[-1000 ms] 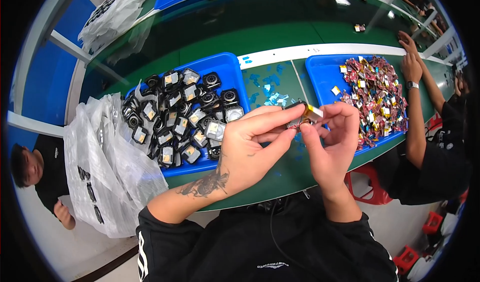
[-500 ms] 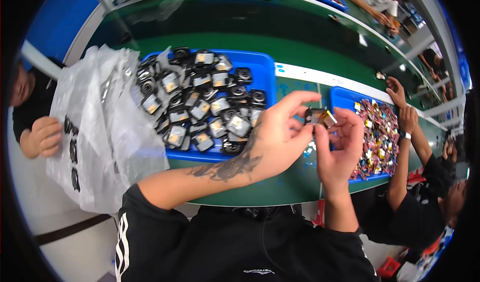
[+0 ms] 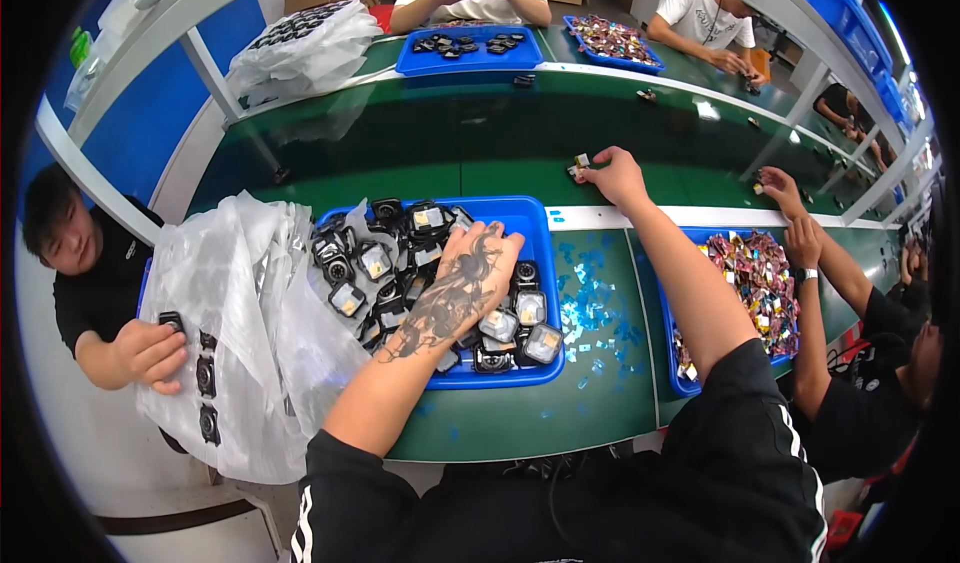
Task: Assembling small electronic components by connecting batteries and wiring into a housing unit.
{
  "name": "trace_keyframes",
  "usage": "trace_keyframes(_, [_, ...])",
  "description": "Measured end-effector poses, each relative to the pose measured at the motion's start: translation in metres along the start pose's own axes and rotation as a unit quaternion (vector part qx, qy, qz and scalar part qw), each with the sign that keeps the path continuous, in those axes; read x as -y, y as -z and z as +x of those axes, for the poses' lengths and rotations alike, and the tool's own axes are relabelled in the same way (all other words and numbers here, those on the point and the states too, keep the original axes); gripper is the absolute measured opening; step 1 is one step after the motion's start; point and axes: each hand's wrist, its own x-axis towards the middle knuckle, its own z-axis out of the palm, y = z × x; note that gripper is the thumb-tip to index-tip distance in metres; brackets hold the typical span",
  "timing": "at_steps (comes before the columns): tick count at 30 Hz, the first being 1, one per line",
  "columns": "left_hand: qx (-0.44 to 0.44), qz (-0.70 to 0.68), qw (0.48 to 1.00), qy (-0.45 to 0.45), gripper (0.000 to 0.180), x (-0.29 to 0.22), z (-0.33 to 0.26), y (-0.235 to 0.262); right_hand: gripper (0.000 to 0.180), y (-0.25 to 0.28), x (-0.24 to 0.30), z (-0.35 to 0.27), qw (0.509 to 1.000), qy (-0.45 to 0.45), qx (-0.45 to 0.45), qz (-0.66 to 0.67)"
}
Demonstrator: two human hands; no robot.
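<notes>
My left hand [image 3: 470, 273] reaches over a blue tray [image 3: 556, 363] heaped with black square casings [image 3: 530, 308] that have round or clear faces. Its fingers look apart and bent down on the pile; what lies under the palm is hidden. Out over the dark green belt [image 3: 510, 178], the fingers of my right hand [image 3: 617, 178] are closed at the edge of a small electronic assembly [image 3: 579, 167] with a pale yellow part. The assembly is low over the belt or touching it; I cannot tell which.
Blue film scraps [image 3: 590, 308] litter the green table between the trays. A second blue tray [image 3: 672, 338] holds wired parts [image 3: 755, 293]. Plastic-wrapped sheets [image 3: 235, 323] lie at left, with a co-worker's hand [image 3: 150, 355] on them. A co-worker's arms [image 3: 815, 253] reach in at right.
My hands have parted. The right has carried the small assembly forward and left to the belt; the left has let go of it and moved back over the casings. The view has tilted up.
</notes>
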Motion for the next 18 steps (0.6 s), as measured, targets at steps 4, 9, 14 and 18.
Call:
trace_keyframes(4, [-0.013, -0.037, 0.999, -0.026, 0.038, 0.014, 0.011, -0.003, 0.037, 0.016, -0.006, 0.002, 0.998, 0.046, -0.038, -0.016])
trace_keyframes(9, [-0.033, -0.021, 0.999, -0.011, 0.034, 0.009, 0.012, -0.002, 0.024, 0.089, -0.021, -0.005, 0.990, 0.029, 0.005, 0.136])
trace_keyframes(14, [-0.120, 0.013, 0.992, -0.025, 0.028, 0.004, 0.010, -0.013, 0.020, 0.162, -0.047, -0.043, 0.995, 0.097, 0.003, 0.024])
trace_keyframes(18, [-0.133, 0.059, 0.988, -0.046, 0.026, -0.003, 0.013, -0.020, 0.020, 0.181, -0.070, -0.095, 0.960, 0.192, 0.143, -0.148])
